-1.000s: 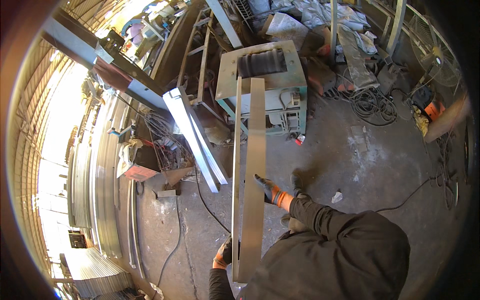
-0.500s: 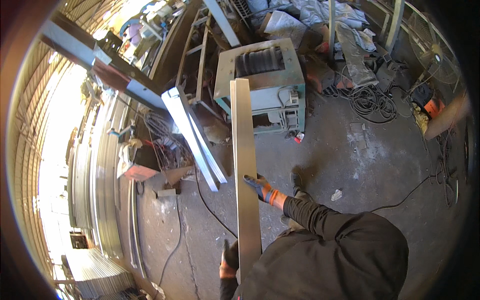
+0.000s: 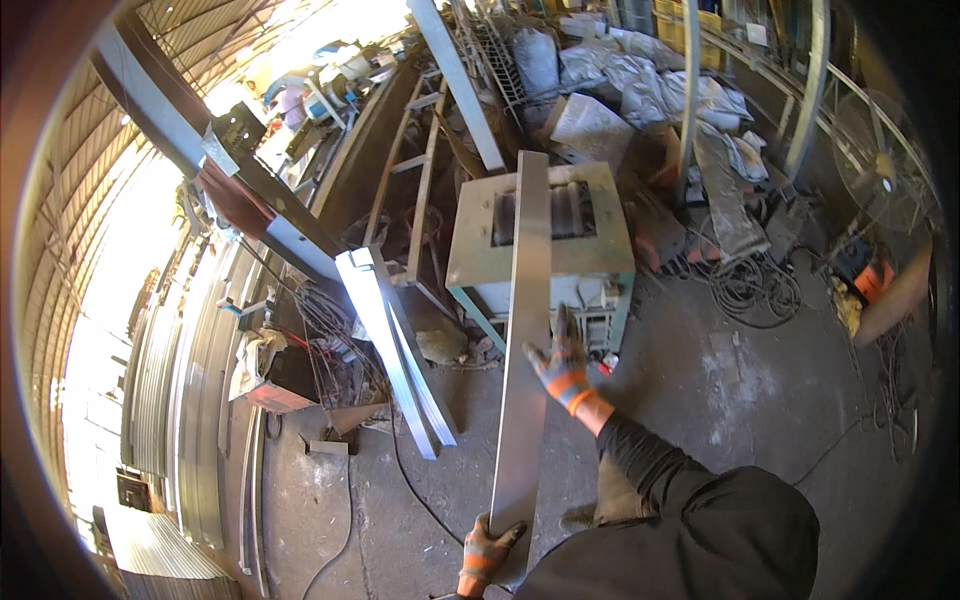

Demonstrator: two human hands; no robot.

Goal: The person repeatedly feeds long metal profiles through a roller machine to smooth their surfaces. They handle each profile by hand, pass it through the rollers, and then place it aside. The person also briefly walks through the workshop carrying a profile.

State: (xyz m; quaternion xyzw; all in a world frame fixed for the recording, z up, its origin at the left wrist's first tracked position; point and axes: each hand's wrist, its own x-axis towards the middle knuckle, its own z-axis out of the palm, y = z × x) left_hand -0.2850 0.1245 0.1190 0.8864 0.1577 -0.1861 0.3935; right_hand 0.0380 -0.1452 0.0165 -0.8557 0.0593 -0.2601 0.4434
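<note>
A long flat silver metal bar (image 3: 528, 300) rises in front of me, its far end overlapping the top of a green-grey box-shaped machine (image 3: 600, 235). Whether it touches that machine I cannot tell. My left hand (image 3: 487, 548), in a grey glove with an orange cuff, grips the bar's near end, thumb over its face. At the bar's right edge is my gloved right hand (image 3: 563, 368), fingers spread, with the thumb side against the metal. The machine has a dark opening with rollers in its top.
Several shiny metal strips (image 3: 385, 340) lean together left of the machine. Long metal profiles (image 3: 200, 400) lie at the far left. A coiled cable (image 3: 755, 293), a fan (image 3: 885, 165) and white sacks (image 3: 640, 80) stand to the right and back. A cable (image 3: 410, 480) crosses the floor.
The bar's far end has swung right, over the machine. My right hand has spread its fingers, and my left hand has come into fuller view around the near end. The whole view has shifted.
</note>
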